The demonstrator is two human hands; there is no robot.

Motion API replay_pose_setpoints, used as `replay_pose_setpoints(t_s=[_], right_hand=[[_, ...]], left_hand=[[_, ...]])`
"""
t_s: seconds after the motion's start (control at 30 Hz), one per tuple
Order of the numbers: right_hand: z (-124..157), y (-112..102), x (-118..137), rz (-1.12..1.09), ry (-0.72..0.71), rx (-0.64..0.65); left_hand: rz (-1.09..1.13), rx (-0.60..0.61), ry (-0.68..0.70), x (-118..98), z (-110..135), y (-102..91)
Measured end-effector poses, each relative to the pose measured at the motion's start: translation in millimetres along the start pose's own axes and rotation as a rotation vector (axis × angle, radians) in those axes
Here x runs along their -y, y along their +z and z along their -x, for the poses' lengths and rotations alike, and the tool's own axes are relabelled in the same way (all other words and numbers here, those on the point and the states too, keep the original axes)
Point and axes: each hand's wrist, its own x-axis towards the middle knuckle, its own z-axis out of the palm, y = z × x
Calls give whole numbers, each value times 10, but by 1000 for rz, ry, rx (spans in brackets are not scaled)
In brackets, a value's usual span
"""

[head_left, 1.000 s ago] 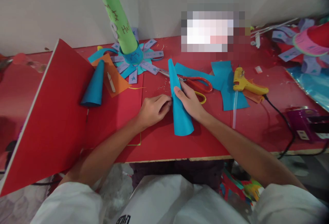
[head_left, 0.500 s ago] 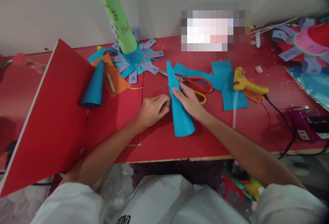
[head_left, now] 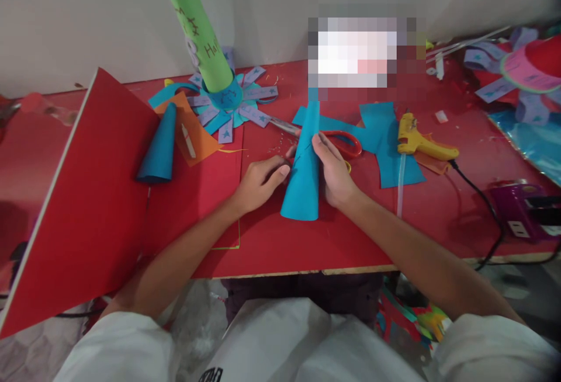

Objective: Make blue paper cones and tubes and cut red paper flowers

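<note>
A blue paper cone stands tilted between my hands, its narrow end pointing away and its wide end toward me. My right hand is closed around its right side, thumb on the front, with fingertips showing past the left edge. My left hand has its fingers curled against the cone's left edge; some of its fingertips are hidden. Behind the cone lie scissors with red and yellow handles, partly covered. A second blue paper cone rests at the left, against a red board.
Blue paper pieces and a yellow glue gun with a clear stick lie at the right, its cord near a purple box. A green paper tube on a petalled base stands behind. Orange paper lies at the left.
The blue paper cone has turned in my hands: its wide end swung left and its tip right. My right thumb has moved slightly right, and my left fingers have loosened a little.
</note>
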Motion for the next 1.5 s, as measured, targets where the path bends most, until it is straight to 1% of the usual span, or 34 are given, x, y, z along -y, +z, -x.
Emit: replay_pose_setpoints(t_s=[0.07, 0.13, 0.2, 0.27, 0.33, 0.5, 0.57, 0.7, 0.87, 1.07, 1.27, 1.5], right_hand=[[-5, 3, 11, -19, -28, 10], [-17, 13, 10, -31, -76, 36], [-32, 25, -1, -31, -134, 72], [-43, 32, -13, -18, -179, 102], [-44, 34, -14, -5, -196, 127], [-23, 33, 30, 68, -213, 174], [-25, 28, 37, 102, -225, 164], [-56, 0, 14, 160, -262, 83], [-87, -30, 6, 177, -299, 60], [-63, -4, 66, 123, -293, 37], [-47, 11, 108, 65, -284, 52], [-72, -43, 51, 196, -312, 49]], left_hand=[[195, 63, -62, 54, -29, -7], [353, 106, -95, 102, -43, -9], [462, 161, -117, 138, -39, -6], [515, 204, -132, 162, -26, 0], [512, 198, -135, 176, -15, 4], [454, 125, -97, 185, -24, 4], [421, 104, -70, 190, -32, 0], [412, 64, -54, 219, -29, -16], [487, 77, -36, 244, -29, -29], [463, 73, -62, 233, -57, -25], [484, 63, -82, 195, -64, -27], [469, 42, -108, 199, -60, -10]])
